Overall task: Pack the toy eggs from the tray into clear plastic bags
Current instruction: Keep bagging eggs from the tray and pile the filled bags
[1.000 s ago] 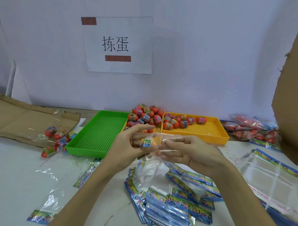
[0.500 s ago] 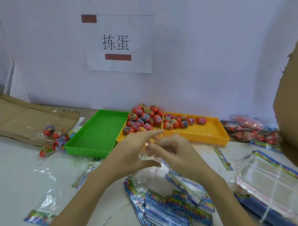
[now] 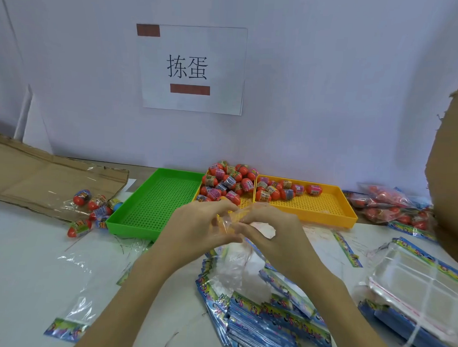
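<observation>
In the head view, the left hand (image 3: 202, 224) and right hand (image 3: 268, 231) both pinch the mouth of one clear plastic bag (image 3: 235, 252) above the counter (image 3: 22, 256), probably rubbing its layers apart, though glare blurs this. The toy eggs (image 3: 227, 182) wait heaped in the yellow tray (image 3: 326, 211) just behind; work the film open with small thumb slides rather than a tug.
</observation>
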`<state>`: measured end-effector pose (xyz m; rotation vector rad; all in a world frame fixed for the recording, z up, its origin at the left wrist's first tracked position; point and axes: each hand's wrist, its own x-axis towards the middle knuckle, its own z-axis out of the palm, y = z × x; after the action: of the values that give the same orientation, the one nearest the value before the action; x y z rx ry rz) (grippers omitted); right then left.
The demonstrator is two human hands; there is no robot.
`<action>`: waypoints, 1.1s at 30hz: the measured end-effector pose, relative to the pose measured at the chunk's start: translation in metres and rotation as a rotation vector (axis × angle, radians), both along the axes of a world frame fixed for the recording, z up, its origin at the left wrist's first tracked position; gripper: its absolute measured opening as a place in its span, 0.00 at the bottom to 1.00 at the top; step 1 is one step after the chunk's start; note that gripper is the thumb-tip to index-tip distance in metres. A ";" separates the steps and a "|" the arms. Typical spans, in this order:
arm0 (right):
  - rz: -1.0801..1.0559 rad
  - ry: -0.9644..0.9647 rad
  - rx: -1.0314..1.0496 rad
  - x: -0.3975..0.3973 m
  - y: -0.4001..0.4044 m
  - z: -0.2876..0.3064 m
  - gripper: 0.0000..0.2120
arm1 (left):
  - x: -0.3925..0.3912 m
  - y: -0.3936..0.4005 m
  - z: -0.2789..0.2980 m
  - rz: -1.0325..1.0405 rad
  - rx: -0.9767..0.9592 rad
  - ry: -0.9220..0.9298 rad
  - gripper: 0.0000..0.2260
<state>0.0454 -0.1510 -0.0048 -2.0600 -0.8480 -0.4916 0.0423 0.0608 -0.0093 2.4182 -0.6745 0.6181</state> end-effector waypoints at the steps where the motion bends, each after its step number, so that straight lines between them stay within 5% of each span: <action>1: -0.003 -0.009 0.015 -0.002 0.002 0.002 0.08 | 0.001 0.001 0.000 -0.003 -0.044 0.043 0.19; 8: -0.188 0.066 0.295 0.010 0.017 0.011 0.10 | 0.014 0.028 -0.004 0.220 -0.398 0.159 0.14; 13: -0.210 0.172 -0.090 0.046 0.039 -0.002 0.15 | 0.017 0.036 -0.008 0.281 -0.673 0.281 0.15; 19: -0.221 0.253 -0.412 0.082 0.063 -0.011 0.17 | 0.017 0.038 -0.006 0.230 -0.734 0.325 0.17; 26: -0.281 0.207 -0.248 0.086 0.063 -0.018 0.07 | 0.017 0.037 -0.006 0.223 -0.701 0.310 0.13; 33: -0.255 0.228 0.252 0.049 0.035 -0.019 0.08 | 0.017 0.031 -0.004 0.175 -0.697 0.344 0.13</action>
<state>0.0944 -0.1157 -0.0234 -1.9506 -0.3708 -0.4637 0.0596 0.0914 -0.0135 1.8592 -0.0719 0.3971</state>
